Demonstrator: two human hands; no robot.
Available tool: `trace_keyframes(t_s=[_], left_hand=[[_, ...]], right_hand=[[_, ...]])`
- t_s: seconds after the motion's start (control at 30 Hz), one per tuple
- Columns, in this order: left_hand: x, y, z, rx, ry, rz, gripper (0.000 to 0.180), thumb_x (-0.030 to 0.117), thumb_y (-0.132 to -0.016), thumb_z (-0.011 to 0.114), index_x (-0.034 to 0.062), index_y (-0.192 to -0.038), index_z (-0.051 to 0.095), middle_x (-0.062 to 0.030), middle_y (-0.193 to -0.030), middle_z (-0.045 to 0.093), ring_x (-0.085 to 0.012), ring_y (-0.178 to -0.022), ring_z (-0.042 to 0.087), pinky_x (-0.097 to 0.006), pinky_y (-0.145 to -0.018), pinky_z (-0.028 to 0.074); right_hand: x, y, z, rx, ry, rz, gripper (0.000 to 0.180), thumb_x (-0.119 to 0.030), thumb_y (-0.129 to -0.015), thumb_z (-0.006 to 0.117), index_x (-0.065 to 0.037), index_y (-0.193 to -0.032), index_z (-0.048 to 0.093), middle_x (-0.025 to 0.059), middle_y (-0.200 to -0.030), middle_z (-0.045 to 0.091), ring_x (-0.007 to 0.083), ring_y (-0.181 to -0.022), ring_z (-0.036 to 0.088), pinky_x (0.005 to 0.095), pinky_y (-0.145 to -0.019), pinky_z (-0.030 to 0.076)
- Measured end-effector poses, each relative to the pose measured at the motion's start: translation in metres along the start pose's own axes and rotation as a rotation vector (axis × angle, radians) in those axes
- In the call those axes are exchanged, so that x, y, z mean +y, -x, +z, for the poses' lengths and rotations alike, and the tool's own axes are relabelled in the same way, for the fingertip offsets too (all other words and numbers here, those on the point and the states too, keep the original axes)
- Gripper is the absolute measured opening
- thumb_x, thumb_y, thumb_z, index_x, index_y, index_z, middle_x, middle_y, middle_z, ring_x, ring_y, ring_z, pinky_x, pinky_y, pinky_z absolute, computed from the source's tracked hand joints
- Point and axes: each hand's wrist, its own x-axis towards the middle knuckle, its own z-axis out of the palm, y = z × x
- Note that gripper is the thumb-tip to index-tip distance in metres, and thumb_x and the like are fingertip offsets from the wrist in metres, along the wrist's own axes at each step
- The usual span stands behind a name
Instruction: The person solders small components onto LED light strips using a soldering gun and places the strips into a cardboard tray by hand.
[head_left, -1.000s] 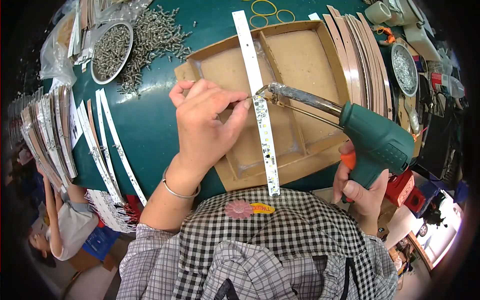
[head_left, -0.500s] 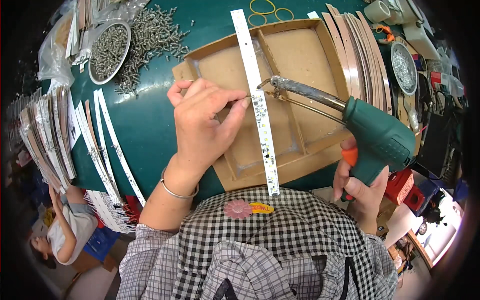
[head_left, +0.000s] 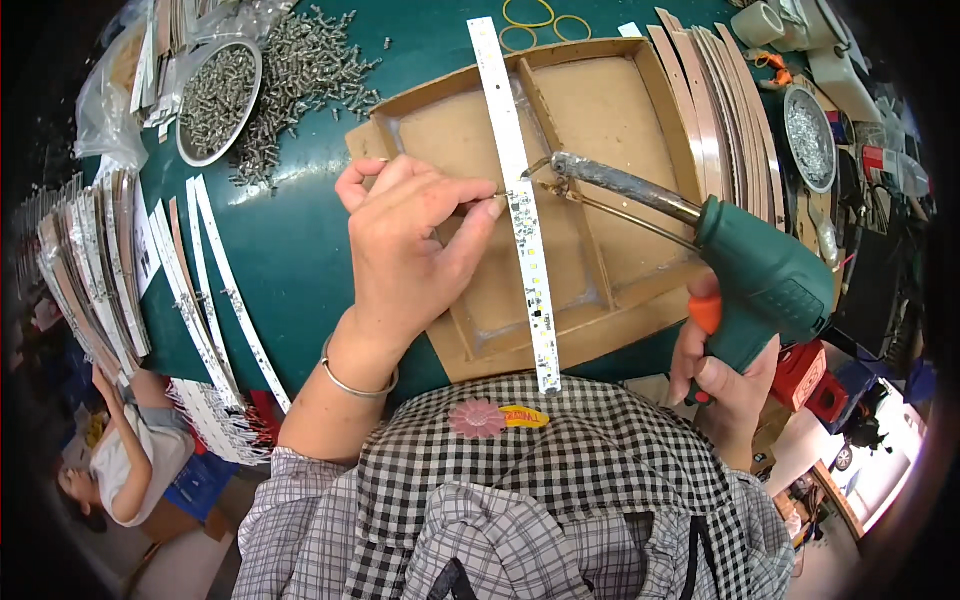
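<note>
Your left hand (head_left: 420, 225) pinches a tiny piece (head_left: 502, 194) at the already populated white strip (head_left: 525, 228) just to its right, your right hand (head_left: 735, 392) grips the green soldering gun (head_left: 765, 280), and soldering there appears unfinished.

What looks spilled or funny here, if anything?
The heap of small metal parts looks spilled: they lie loose on the green table beside a round bowl holding similar ones. Maybe someone tipped them out on purpose.
</note>
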Motion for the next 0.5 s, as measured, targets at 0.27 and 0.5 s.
trace_keyframes(t_s=[0.27, 0.5], left_hand=[[0.0, -0.001, -0.005, -0.017, 0.023, -0.027, 0.019, 0.004, -0.067, 0.078, 0.0091, -0.084, 0.071, 0.0027, -0.072, 0.065, -0.0112, -0.069, 0.057, -0.03, -0.084, 0.033], [0.005, -0.006, -0.012, -0.016, 0.064, -0.075, 0.025, 0.004, -0.066, 0.078, 0.0097, -0.089, 0.071, 0.0015, -0.073, 0.067, -0.0142, -0.072, 0.061, -0.032, -0.086, 0.038]], right_hand=[[-0.004, -0.003, -0.001, 0.032, -0.07, -0.215, 0.074, -0.018, -0.078, 0.075, 0.014, -0.13, 0.033, 0.0057, -0.063, 0.047, 0.015, -0.043, 0.052, 0.0234, -0.035, 0.041], [-0.026, 0.0, -0.031, 0.189, -0.092, -0.473, 0.062, -0.023, -0.091, 0.058, 0.011, -0.136, 0.031, 0.0057, -0.073, 0.044, 0.0126, -0.049, 0.047, 0.0228, -0.04, 0.042]])
